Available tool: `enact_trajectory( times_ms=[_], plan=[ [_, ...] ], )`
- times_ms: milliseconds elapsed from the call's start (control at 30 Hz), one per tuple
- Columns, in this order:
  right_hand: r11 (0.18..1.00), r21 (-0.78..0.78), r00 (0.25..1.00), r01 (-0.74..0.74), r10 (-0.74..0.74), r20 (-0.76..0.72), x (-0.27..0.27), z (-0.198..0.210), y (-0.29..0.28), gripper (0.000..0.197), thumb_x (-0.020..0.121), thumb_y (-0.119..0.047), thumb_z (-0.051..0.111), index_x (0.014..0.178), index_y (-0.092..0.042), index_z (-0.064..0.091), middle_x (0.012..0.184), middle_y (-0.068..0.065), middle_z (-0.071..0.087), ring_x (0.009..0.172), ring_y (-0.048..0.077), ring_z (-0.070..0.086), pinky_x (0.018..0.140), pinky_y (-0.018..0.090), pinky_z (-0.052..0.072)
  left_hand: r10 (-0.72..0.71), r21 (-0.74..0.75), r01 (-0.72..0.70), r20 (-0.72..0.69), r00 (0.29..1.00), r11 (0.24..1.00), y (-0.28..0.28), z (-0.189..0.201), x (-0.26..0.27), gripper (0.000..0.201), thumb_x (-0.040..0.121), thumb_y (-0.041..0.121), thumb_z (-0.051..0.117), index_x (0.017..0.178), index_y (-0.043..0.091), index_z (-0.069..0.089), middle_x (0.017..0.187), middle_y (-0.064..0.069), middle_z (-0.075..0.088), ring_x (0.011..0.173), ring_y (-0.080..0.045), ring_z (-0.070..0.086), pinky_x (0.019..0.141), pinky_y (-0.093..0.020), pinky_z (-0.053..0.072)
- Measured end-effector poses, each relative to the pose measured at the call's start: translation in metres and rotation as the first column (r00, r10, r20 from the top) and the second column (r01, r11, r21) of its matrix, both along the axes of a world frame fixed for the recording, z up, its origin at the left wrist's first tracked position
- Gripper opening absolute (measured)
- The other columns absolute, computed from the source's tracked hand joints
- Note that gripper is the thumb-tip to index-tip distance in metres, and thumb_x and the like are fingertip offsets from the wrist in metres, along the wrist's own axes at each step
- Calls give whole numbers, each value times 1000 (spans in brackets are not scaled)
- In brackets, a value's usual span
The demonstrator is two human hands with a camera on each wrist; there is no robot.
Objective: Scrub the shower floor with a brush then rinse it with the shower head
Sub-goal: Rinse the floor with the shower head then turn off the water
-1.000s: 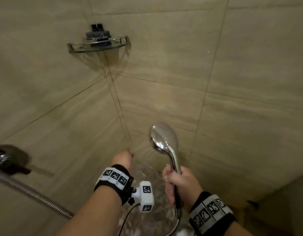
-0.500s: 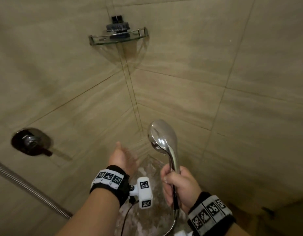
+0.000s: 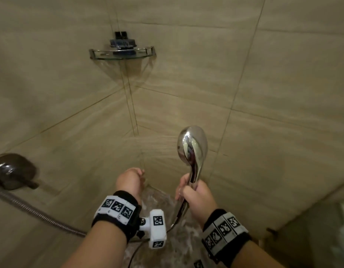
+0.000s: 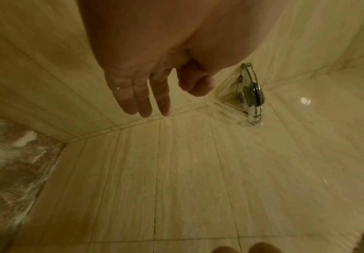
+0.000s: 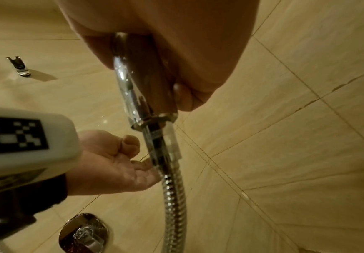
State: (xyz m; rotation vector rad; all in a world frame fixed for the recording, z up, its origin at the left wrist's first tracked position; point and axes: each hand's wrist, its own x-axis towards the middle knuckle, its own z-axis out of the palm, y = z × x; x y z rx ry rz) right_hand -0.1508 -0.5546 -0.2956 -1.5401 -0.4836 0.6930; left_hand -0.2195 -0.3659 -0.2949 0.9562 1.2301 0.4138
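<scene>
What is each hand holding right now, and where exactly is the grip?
The right hand grips the shower head by its chrome handle, just above the hose joint. The left hand holds nothing, fingers relaxed.

1. Beige wall tiles (image 3: 186,78), veined, with thin dark grout lines; two walls meet in a corner.
2. Glass corner shelf (image 3: 148,52) with a metal rail, fixed high in that corner; a small dark object rests on it, too blurred to identify.
3. Round chrome mixer valve (image 3: 11,170) on the left wall, low in the head view; droplets on its plate.
4. Chrome wall bracket (image 5: 19,65), mounted on a tile in the right wrist view; casts a shadow to its right.
</scene>
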Motion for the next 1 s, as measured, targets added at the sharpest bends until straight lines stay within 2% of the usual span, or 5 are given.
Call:
enact_trajectory(
  times_ms=[167, 300, 533, 800, 1000],
  plan=[
    [996, -40, 991, 83, -79, 107, -25, 11, -5, 13, 69, -18, 52, 68, -31, 54, 71, 7, 57, 72, 23, 58, 79, 43, 49, -30, 25, 28, 78, 996, 999, -4, 10, -12, 24, 95, 11, 52, 74, 15, 64, 105, -11, 65, 97, -24, 55, 90, -37, 36],
    [988, -30, 980, 155, -150, 129, -40, 9, -12, 11, 70, -19, 55, 70, -30, 52, 70, 8, 59, 72, 23, 58, 77, 39, 47, -144, 96, 135, 96, 985, 986, -13, 10, -29, 26, 96, 38, 59, 77, 20, 59, 80, -1, 61, 75, -22, 54, 71, -36, 40],
    [977, -41, 961, 211, -200, 192, -48, 10, -21, 16, 59, -36, 60, 74, -33, 56, 73, 10, 56, 79, 39, 58, 80, 46, 51, -199, 223, 181, 61, 978, 958, -18, 6, -50, 27, 87, 2, 63, 76, 19, 44, 69, -6, 47, 68, -20, 46, 67, -37, 38],
    [979, -22, 948, 201, -189, 255, -49, 10, -32, 20, 69, -28, 61, 87, -19, 55, 77, 7, 59, 89, 41, 61, 85, 51, 51, -138, 289, 126, 21, 990, 949, -13, 3, -60, 18, 74, 9, 70, 76, 17, 54, 72, -7, 50, 72, -21, 46, 67, -33, 39],
    [978, -16, 940, 209, -197, 280, -52, 8, -48, 15, 68, -44, 60, 79, -36, 54, 79, 5, 59, 89, 39, 61, 88, 57, 51, -185, 321, 177, -5, 983, 931, -21, 10, -64, 50, 95, 19, 66, 145, 19, 58, 144, -16, 60, 131, -39, 57, 113, -53, 44]
  ],
)
